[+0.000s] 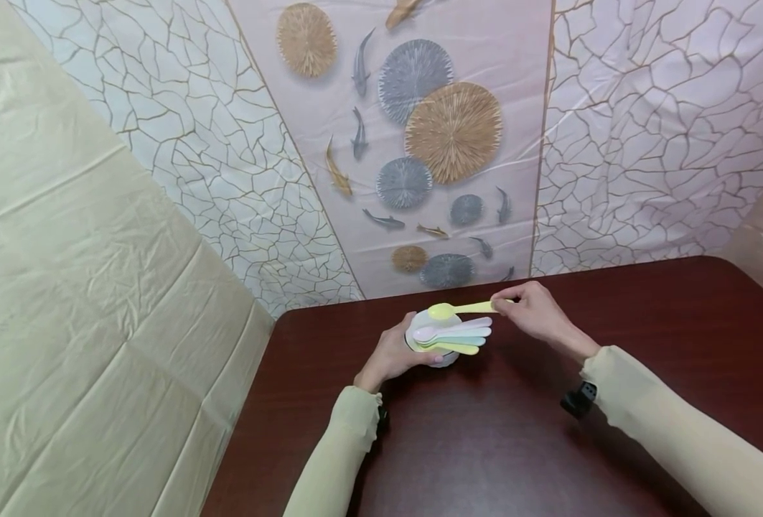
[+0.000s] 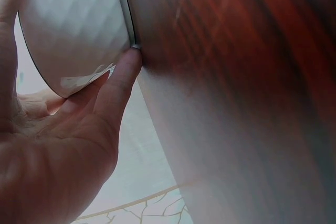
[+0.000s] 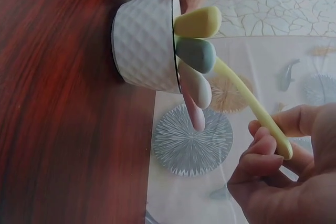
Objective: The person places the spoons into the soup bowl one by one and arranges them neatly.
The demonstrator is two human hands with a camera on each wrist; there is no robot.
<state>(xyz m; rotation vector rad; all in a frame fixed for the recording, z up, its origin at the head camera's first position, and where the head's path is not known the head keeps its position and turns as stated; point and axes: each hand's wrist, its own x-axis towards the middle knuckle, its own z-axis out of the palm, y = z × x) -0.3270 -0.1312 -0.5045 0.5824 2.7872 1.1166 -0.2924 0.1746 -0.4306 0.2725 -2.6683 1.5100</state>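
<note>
My left hand point(image 1: 390, 353) holds a white bowl point(image 3: 147, 43) with a diamond-dimpled wall and a dark rim line, the thumb at its near side. Across the bowl's mouth lie a pink spoon point(image 1: 481, 323), a white spoon point(image 3: 194, 84), a green spoon point(image 1: 474, 341) and a yellow spoon point(image 1: 461, 349), their handles sticking out to the right. Between thumb and fingers, my right hand point(image 1: 536, 314) pinches the handle end of another yellow spoon point(image 1: 471, 308). That spoon's head is over the far part of the bowl in the head view.
The bowl stands on a dark red-brown wooden table point(image 1: 484, 445), near its far edge. Behind the table hangs a patterned cloth point(image 1: 355, 179) with round motifs and fish. A beige padded surface point(image 1: 97, 323) rises on the left. Dark wrist devices point(image 1: 578, 399) sit at the sleeves.
</note>
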